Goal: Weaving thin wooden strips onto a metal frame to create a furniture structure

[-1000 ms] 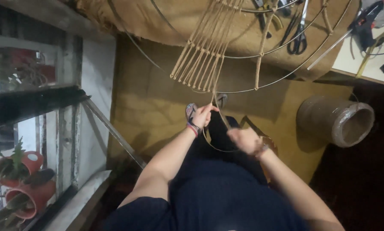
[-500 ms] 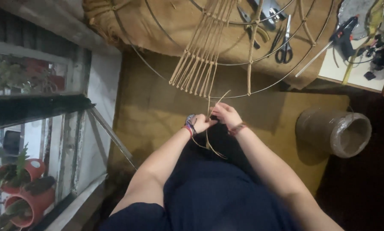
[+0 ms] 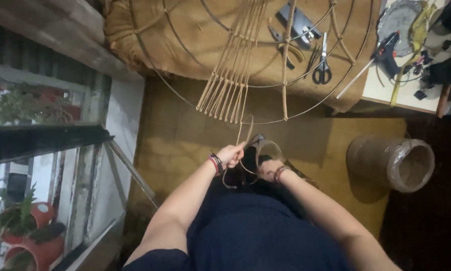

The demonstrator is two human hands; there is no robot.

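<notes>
Jute cord (image 3: 245,131) runs down from the wire frame (image 3: 265,120) to the left hand (image 3: 231,154), which is closed around it just below the frame's lower rim. The right hand (image 3: 268,169) sits lower and close by, fingers curled on a loop of the same cord. Scissors (image 3: 323,70) lie on the burlap-covered table (image 3: 135,45) above.

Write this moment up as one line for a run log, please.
left hand: grips jute cord | right hand: on cord loop, grip unclear | wire frame: cord strands tied on | scissors: on burlap
</notes>
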